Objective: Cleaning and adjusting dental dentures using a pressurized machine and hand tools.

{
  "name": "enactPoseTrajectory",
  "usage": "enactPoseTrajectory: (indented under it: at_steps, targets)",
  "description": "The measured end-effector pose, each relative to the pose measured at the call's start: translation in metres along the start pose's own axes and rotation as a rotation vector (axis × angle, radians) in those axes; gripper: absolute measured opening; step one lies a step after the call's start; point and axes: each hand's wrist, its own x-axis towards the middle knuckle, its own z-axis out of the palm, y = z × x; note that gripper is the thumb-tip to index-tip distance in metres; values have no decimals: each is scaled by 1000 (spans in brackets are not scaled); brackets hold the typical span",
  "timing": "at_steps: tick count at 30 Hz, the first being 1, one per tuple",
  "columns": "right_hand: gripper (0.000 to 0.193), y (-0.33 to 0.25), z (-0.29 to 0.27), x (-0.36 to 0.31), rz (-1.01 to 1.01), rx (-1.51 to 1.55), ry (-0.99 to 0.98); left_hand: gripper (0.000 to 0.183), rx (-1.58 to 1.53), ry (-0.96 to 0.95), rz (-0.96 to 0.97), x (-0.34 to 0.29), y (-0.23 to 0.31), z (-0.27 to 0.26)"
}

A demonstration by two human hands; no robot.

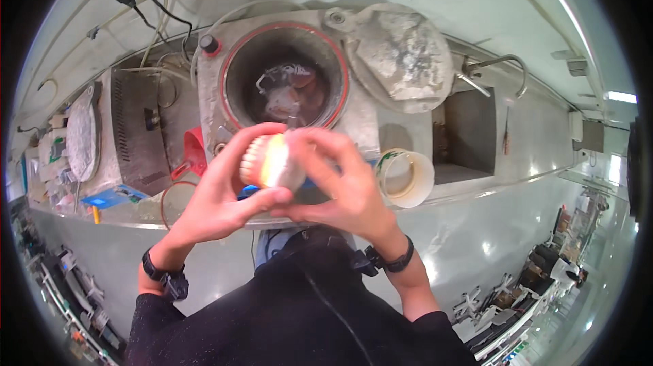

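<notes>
Dental model (273, 162), between both hands, in front of round pot (238, 70) with red rim; far edge under fingers, plaster side partly behind right hand. Left hand (221, 192): clamped on model, thumb near side, fingers far side. Right hand (350, 192): curved round plaster side, fingers blurred; whether clamped, cannot tell. Tooth row faces left, running near to far; model's overall long axis unclear. Right of grip: white tub (426, 179). Left: red scoop (195, 148), partly covered.

From the wearer's head, a wide fisheye camera looks steeply down over a black top (258, 311), with left hand (214, 192) and right hand (350, 186) close below and the metal tabletop (541, 135) beyond.
</notes>
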Motion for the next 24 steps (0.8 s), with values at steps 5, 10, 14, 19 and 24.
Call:
enactPoseTrajectory:
  at_steps: [5,10,14,19,24]
  targets:
    - [40,130,-115,-22,319,-914,583,81,-47,359,167,-44,3,-20]
    - [37,222,-219,-82,650,-1117,149,80,-94,699,310,-98,-4,-25]
    - [42,130,-162,-128,600,-761,-35,68,-75,981,384,-157,-40,-25]
    - [23,15,-44,-125,1337,829,-43,62,129,1226,267,-203,-108,-5]
    - [34,3,76,-104,1208,1683,17,64,4,1278,143,-240,-139,41]
